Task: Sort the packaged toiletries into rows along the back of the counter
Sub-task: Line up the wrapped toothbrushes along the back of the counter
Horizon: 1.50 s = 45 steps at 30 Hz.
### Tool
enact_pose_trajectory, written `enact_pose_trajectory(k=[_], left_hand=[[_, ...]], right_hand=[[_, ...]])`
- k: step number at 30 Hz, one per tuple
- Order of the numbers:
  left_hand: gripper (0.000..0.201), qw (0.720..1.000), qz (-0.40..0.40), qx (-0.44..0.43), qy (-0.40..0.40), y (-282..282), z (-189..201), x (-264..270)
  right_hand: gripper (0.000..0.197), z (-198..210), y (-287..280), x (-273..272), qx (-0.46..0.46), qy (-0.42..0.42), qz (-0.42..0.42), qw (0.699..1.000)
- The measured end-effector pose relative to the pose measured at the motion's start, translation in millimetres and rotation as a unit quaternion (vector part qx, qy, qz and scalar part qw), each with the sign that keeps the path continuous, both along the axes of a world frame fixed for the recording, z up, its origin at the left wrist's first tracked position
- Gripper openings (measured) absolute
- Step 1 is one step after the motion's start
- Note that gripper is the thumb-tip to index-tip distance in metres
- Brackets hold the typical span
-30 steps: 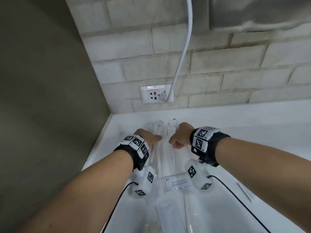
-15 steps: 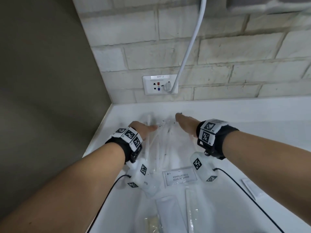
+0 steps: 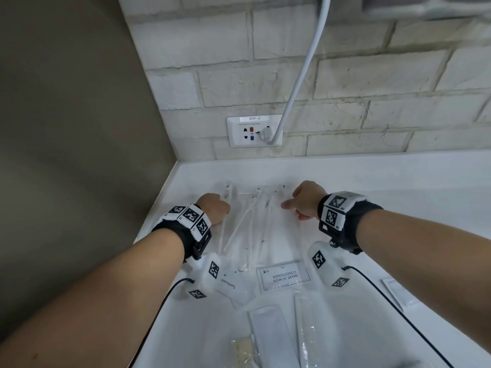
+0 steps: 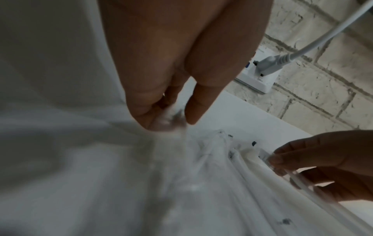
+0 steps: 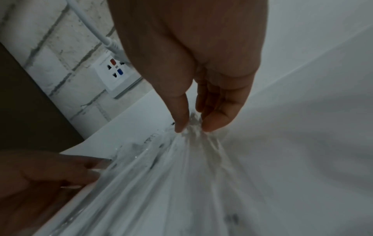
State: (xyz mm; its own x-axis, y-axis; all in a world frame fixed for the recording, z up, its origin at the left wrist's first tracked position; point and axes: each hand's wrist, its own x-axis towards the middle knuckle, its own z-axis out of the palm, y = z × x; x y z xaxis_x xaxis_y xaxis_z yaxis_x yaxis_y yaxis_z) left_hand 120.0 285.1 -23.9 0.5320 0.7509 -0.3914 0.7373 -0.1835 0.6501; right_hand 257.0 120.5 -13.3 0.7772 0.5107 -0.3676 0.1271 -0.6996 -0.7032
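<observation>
Several toothbrush packets (image 3: 249, 219) in clear plastic lie fanned out near the back left corner of the white counter (image 3: 398, 181). My left hand (image 3: 216, 208) is at the left edge of the fan and my right hand (image 3: 292, 205) at the right edge. In the left wrist view, the left hand (image 4: 173, 118) pinches crumpled clear wrap between thumb and fingers. In the right wrist view, the right hand (image 5: 191, 126) pinches the wrap of another toothbrush packet (image 5: 181, 175) the same way.
Nearer me lie a toothpaste packet (image 3: 228, 282), a shampoo-with-conditioner sachet (image 3: 284, 277), a comb packet (image 3: 305, 330), a flat white sachet (image 3: 268, 330) and another sachet (image 3: 398, 292) to the right. A wall socket (image 3: 253, 130) with a plugged cable (image 3: 300, 83) is on the brick wall.
My hands were close together over the toothbrush packets; they have drawn apart, left and right, and the packets now lie spread between them.
</observation>
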Motion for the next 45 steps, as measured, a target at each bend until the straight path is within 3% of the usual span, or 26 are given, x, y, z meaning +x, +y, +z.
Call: enact_pose_trajectory(k=[2,4,7,11,20,22,24,28,31,34,36,38,40,43,45], left_hand=[[0.061,1.000,-0.014,0.020,0.018,2,-4,-2],[0.064,0.998,-0.016,0.050,0.027,5,-6,-5],[0.051,0.993,-0.028,0.102,0.045,8,-8,-10],[0.036,0.994,-0.020,0.104,0.024,11,-12,-9],[0.041,0.997,0.000,0.080,0.017,6,-14,-16],[0.040,0.996,-0.008,0.082,0.017,2,-11,-18],[0.033,0.994,-0.011,0.106,0.006,-1,-6,-20],[0.025,0.989,0.011,0.144,-0.027,2,1,-23],[0.031,0.996,-0.013,0.079,-0.027,1,-4,-28],[0.029,0.998,-0.044,-0.014,-0.050,-5,-12,-31],[0.021,0.996,-0.034,-0.019,-0.077,-5,-13,-30],[0.015,0.996,-0.045,0.053,-0.059,-2,-9,-29],[0.023,0.991,-0.068,0.111,0.000,1,-3,-32],[0.047,0.976,-0.140,0.127,0.108,5,-1,-37],[0.055,0.970,-0.155,0.134,0.132,5,1,-39]], right_hand=[[0.036,0,-1,3,-0.015,-0.012,0.000,1.000],[0.037,0,0,6,-0.025,-0.026,0.000,0.999],[0.040,-2,1,10,-0.040,-0.053,0.003,0.998],[0.045,-8,7,13,-0.069,-0.062,0.017,0.995],[0.043,-9,8,6,-0.102,-0.094,0.057,0.989],[0.053,-6,9,-3,-0.135,-0.124,0.073,0.980],[0.061,-2,12,-13,-0.112,-0.157,0.085,0.978],[0.046,8,28,-41,-0.010,-0.169,0.235,0.957],[0.055,6,45,-59,-0.068,-0.187,0.356,0.913],[0.066,-1,53,-64,-0.146,-0.213,0.400,0.879],[0.059,-2,53,-63,-0.178,-0.247,0.423,0.854],[0.045,0,50,-61,-0.181,-0.269,0.430,0.843],[0.034,1,46,-58,-0.152,-0.268,0.420,0.854],[0.021,4,40,-58,-0.071,-0.264,0.403,0.874],[0.016,5,41,-61,-0.008,-0.259,0.398,0.880]])
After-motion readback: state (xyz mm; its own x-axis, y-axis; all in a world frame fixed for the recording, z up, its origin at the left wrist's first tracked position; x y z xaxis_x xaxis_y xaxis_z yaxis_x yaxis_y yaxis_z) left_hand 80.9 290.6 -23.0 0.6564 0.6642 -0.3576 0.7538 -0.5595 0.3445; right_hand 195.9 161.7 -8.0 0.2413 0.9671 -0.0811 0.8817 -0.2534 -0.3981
